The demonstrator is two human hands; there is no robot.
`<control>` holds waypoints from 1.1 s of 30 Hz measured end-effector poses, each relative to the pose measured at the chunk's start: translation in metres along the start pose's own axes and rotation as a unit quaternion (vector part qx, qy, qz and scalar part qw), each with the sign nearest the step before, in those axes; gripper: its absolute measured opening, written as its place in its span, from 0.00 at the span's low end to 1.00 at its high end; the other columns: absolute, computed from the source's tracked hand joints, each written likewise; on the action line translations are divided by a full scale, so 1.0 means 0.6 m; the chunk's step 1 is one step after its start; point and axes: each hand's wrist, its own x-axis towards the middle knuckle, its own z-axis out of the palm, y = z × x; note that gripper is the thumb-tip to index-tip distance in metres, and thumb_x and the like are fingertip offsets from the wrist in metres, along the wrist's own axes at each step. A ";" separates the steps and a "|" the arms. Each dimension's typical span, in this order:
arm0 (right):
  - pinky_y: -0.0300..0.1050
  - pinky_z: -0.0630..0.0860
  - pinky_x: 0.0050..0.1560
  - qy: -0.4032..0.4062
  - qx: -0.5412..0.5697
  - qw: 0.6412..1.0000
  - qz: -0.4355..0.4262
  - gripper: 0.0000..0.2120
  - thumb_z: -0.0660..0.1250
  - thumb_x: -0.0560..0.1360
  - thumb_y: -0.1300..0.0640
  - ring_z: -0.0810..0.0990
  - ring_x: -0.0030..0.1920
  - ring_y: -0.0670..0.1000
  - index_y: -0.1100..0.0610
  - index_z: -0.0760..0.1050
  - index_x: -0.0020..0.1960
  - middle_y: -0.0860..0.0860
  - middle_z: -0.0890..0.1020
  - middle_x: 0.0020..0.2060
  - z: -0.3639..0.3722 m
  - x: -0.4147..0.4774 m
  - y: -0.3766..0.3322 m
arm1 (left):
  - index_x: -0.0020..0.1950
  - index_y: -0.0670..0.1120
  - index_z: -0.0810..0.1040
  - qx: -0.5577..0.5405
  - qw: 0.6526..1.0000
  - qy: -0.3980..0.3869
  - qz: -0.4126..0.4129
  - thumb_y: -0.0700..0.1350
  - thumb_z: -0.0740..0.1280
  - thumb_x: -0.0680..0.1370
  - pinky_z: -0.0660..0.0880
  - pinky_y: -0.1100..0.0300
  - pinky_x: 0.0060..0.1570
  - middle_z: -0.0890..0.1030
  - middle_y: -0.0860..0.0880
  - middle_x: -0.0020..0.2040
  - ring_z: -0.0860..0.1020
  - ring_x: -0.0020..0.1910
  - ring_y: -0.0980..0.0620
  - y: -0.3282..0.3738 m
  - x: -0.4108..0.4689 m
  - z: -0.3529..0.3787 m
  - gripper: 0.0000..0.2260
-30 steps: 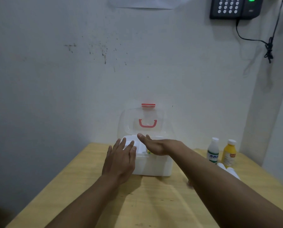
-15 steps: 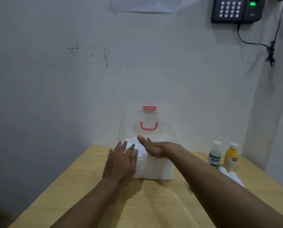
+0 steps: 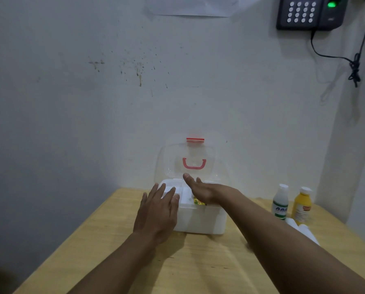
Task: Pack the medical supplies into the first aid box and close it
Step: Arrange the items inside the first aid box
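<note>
Wooden table against a stained white wall, keypad mounted high above the box. White box sits at the table's far edge, clear lid standing upright, red handle and latch on it. Left hand flat, fingers spread, resting on the box's left front corner, gripping nothing. Right hand open, palm turned left, over the box's tray; a yellow packet shows just under it. White bottle and yellow bottle stand upright right of the box, apart from it.
</note>
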 end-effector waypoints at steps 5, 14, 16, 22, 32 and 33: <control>0.60 0.40 0.76 -0.011 0.042 0.999 -0.013 0.34 0.33 0.75 0.28 0.40 0.80 0.54 0.38 0.40 0.79 0.47 0.41 0.80 0.002 0.007 -0.001 | 0.76 0.53 0.66 0.004 1.000 0.003 0.002 0.58 0.43 0.82 0.50 0.49 0.77 0.62 0.53 0.79 0.51 0.79 0.53 0.001 0.000 0.001 0.26; 0.59 0.42 0.77 -0.013 0.075 0.997 -0.019 0.35 0.34 0.76 0.30 0.42 0.80 0.55 0.42 0.41 0.80 0.49 0.44 0.81 -0.001 0.002 -0.004 | 0.76 0.53 0.67 -0.003 1.000 0.007 0.002 0.57 0.45 0.83 0.52 0.50 0.77 0.64 0.53 0.77 0.52 0.79 0.53 -0.002 0.000 0.004 0.24; 0.59 0.41 0.77 -0.012 0.068 0.998 -0.013 0.35 0.34 0.76 0.29 0.42 0.80 0.56 0.42 0.41 0.80 0.49 0.44 0.81 0.001 0.003 -0.002 | 0.75 0.53 0.67 -0.001 1.000 0.010 0.004 0.58 0.43 0.82 0.52 0.50 0.77 0.64 0.53 0.77 0.52 0.79 0.53 -0.001 0.001 0.004 0.26; 0.58 0.43 0.78 -0.029 0.064 0.997 -0.011 0.35 0.34 0.78 0.31 0.44 0.80 0.56 0.45 0.42 0.80 0.50 0.46 0.81 -0.001 -0.008 -0.007 | 0.75 0.53 0.67 -0.002 1.000 0.013 0.004 0.62 0.37 0.77 0.53 0.50 0.76 0.64 0.54 0.77 0.52 0.79 0.53 -0.001 -0.001 0.002 0.33; 0.59 0.44 0.78 -0.018 0.048 0.999 0.001 0.40 0.34 0.75 0.28 0.47 0.80 0.57 0.48 0.44 0.81 0.50 0.49 0.81 -0.003 -0.009 -0.005 | 0.77 0.54 0.65 0.003 1.000 -0.018 -0.005 0.56 0.45 0.83 0.49 0.48 0.77 0.61 0.53 0.79 0.49 0.79 0.53 0.005 -0.001 -0.007 0.24; 0.58 0.46 0.78 -0.011 0.047 0.999 0.004 0.41 0.34 0.75 0.28 0.49 0.80 0.57 0.49 0.46 0.81 0.51 0.51 0.81 -0.006 -0.013 -0.005 | 0.77 0.54 0.64 0.009 1.000 -0.024 -0.003 0.56 0.45 0.83 0.47 0.48 0.77 0.60 0.53 0.79 0.49 0.79 0.53 0.006 -0.001 -0.010 0.24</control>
